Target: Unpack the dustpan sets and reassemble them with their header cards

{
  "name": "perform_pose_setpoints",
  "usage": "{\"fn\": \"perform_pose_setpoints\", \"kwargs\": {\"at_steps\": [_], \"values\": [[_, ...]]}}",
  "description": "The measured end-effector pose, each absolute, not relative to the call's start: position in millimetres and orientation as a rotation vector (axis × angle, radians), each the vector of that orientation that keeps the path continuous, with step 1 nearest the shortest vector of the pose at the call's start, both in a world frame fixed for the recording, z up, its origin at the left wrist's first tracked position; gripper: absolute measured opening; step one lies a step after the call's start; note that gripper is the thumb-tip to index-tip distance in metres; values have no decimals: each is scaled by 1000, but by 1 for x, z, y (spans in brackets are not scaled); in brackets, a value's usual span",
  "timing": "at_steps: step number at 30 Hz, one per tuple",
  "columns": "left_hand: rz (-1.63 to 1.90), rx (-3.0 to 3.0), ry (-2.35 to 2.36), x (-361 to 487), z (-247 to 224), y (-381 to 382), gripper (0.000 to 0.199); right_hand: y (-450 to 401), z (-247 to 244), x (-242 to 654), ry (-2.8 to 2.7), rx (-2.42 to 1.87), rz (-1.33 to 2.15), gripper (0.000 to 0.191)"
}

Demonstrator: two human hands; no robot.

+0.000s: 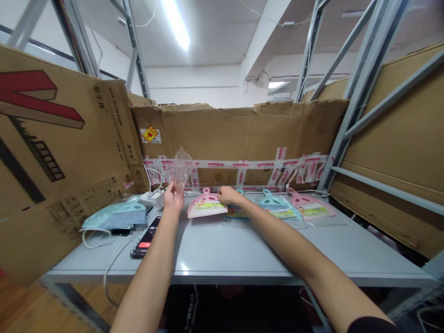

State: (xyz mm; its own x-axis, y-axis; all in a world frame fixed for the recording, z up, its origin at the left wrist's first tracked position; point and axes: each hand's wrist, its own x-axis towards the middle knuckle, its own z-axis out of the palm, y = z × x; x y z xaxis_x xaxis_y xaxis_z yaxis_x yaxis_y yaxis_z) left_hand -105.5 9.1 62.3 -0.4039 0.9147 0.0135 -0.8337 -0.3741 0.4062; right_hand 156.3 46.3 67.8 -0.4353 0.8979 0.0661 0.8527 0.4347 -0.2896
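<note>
My left hand [174, 198] is raised over the left part of the table, its fingers pinching a crumpled clear plastic bag [181, 169]. Beside it sits a pink dustpan [204, 207] with a yellow-green label, its handle toward the back. The closed fingers of my right hand [229, 194] are at the dustpan's upper right edge and appear to grip it. Partly behind my right wrist lies a blue dustpan [236, 212]. Farther right are another blue dustpan [277, 203] and a second pink dustpan [308, 206], both in clear wrapping.
On the left lie a wrapped blue dustpan [113, 213], a phone [149, 240] with a lit screen, and a white power strip [152, 198] with cables. Cardboard walls [222, 129] enclose the grey table [222, 249] at the back and sides. Metal shelf posts [342, 125] rise beside them.
</note>
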Motion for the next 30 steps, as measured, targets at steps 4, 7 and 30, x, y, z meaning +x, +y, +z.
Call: {"fn": "perform_pose_setpoints", "kwargs": {"at_steps": [4, 7, 30], "values": [[1904, 438, 540, -97, 60, 10, 30, 44, 79, 212, -2439, -1438, 361, 26], [1823, 657, 742, -86, 54, 10, 26, 39, 78, 269, -2385, -1433, 399, 31], [1242, 1228, 1093, -34, 21, 2, 37, 16, 45, 386, -2174, -1281, 890, 53]]}}
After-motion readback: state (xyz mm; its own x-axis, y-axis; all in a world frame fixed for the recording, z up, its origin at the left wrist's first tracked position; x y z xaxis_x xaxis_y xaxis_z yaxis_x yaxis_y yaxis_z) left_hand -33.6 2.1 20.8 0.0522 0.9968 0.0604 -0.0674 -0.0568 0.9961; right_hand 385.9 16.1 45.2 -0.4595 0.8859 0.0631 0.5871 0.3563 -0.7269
